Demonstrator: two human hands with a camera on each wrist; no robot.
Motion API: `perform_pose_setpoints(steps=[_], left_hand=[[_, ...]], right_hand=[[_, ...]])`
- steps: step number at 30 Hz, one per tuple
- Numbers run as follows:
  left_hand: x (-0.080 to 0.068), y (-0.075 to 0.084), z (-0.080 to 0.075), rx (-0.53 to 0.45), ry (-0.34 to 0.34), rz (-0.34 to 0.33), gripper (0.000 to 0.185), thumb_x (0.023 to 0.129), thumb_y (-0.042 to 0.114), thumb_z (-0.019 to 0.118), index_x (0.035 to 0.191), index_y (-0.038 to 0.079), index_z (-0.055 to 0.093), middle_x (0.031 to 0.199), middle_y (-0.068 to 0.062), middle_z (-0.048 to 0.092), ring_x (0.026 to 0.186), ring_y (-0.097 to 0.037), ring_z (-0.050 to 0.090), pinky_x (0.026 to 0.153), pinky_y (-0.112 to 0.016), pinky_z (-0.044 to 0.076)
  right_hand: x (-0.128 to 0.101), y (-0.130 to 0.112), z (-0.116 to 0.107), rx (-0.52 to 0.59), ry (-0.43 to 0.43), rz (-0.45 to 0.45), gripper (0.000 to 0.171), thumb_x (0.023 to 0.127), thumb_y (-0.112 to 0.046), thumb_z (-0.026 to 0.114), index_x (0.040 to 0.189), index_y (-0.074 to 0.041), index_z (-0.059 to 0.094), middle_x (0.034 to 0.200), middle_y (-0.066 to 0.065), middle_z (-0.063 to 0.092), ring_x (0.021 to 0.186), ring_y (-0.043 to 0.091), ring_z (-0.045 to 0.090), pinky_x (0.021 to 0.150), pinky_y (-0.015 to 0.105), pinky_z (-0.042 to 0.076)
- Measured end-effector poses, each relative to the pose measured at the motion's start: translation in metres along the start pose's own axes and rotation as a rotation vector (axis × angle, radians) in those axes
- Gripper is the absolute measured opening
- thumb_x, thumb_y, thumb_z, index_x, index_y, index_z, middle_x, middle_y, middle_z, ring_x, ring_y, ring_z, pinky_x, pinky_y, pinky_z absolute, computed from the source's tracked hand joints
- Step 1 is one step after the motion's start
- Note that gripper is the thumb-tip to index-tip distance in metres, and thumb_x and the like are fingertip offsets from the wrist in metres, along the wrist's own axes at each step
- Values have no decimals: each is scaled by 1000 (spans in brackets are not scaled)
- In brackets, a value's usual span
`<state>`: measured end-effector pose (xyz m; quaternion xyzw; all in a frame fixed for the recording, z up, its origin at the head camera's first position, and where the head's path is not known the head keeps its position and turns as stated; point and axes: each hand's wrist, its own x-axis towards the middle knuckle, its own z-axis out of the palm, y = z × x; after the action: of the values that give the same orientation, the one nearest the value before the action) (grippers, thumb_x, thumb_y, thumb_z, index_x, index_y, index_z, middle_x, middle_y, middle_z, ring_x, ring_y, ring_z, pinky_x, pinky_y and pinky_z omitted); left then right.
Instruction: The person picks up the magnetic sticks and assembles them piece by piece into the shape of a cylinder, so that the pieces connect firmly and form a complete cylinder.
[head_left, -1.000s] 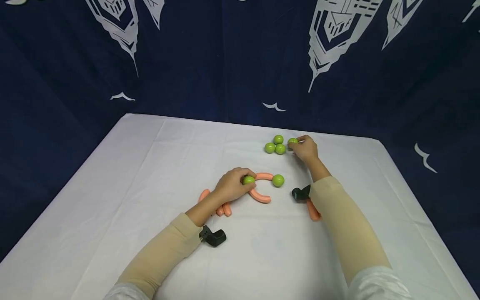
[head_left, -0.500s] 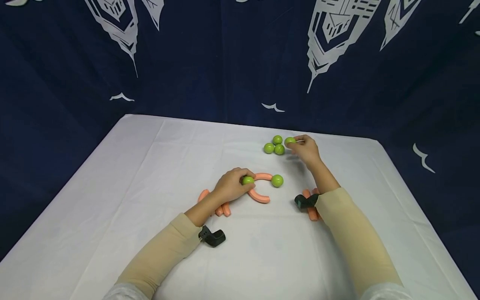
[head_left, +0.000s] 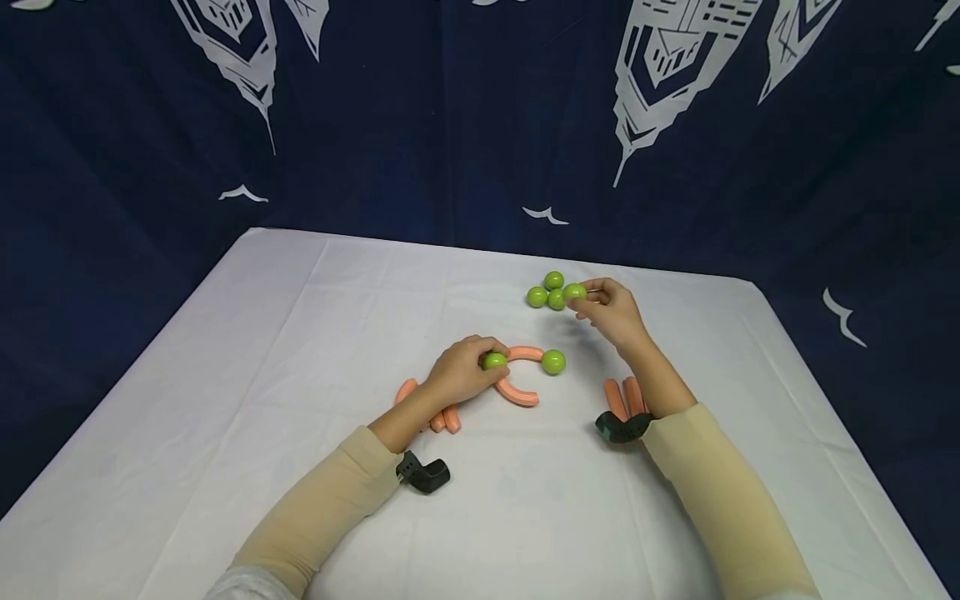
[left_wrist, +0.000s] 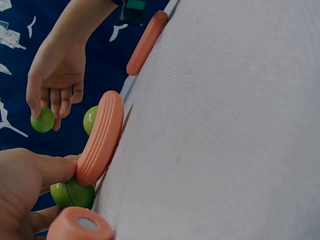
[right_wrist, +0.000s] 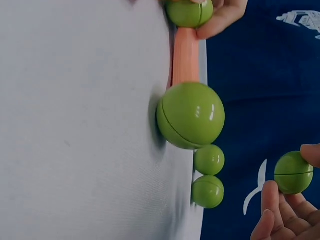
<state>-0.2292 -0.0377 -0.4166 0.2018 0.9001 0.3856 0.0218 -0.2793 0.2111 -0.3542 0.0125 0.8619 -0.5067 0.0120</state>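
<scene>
Two hands work over a white table (head_left: 300, 333). At centre, the left hand (head_left: 461, 373) grips a green ball (head_left: 494, 361) joined to orange curved pieces (head_left: 525, 353). Farther right, the right hand (head_left: 611, 310) pinches another green ball (head_left: 574, 292), beside three loose balls (head_left: 546, 292).

A: Close by, the left hand (left_wrist: 17, 192) holds a green ball (left_wrist: 72, 194) against the end of a curved orange piece (left_wrist: 101, 137); its thumb lies on that piece.

B: And farther off?

A: The right hand (left_wrist: 55, 75) pinches another green ball (left_wrist: 42, 120) in its fingers (left_wrist: 34, 97); a straight orange piece (left_wrist: 146, 42) lies on the white counter (left_wrist: 225, 130).
</scene>
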Motion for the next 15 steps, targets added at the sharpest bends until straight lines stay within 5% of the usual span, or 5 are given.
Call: perform_pose_setpoints(steps=[10,15], left_hand=[[-1,-1,-1,9,-7,2,24,91,27,69,114,19,69,107,0,63,88,-15,54,76,-32,44],[-1,0,-2,15,-7,-9,24,91,28,69,114,20,69,106,-1,63,88,-15,54,76,-32,44]], right_hand=[[-29,-3,4,21,-18,-47,49,89,-28,70,126,-2,51,108,8,62,92,28,61,74,27,44],[-36,2,8,24,-32,-47,49,88,-28,71,125,-3,52,106,6,64,85,18,60,72,26,44]])
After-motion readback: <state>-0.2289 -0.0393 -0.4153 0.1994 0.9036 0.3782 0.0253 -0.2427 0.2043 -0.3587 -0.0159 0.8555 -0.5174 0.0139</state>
